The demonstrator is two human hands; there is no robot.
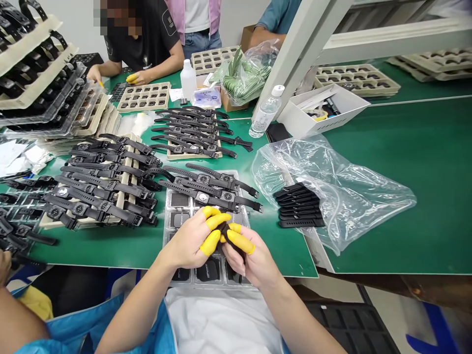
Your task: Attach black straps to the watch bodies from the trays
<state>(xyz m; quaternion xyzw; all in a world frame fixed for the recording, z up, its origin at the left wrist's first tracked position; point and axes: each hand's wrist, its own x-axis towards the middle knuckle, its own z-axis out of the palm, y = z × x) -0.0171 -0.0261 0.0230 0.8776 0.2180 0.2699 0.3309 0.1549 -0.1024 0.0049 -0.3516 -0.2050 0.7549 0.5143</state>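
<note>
Both hands meet over a clear compartment tray (pixel 171 201) at the table's front edge, with yellow covers on several fingertips. My left hand (pixel 195 238) pinches a small black watch part (pixel 223 229) from the left. From the right, my right hand (pixel 250 253) grips the same part, and a black strip hangs beneath its fingers. Much of the part is hidden by the fingers. Just beyond my hands, several black watches with straps (pixel 214 186) lie across the back of the tray. Black flat pieces (pixel 207 270) sit in the front compartments.
Watches are heaped on a beige tray (pixel 121 194) at left, and more lie on another (pixel 193 132) behind. Black straps (pixel 300 205) rest on a plastic bag (pixel 354 187) at right. A bottle (pixel 266 112) stands by a white box (pixel 324 110). Stacked trays rise far left; people are opposite.
</note>
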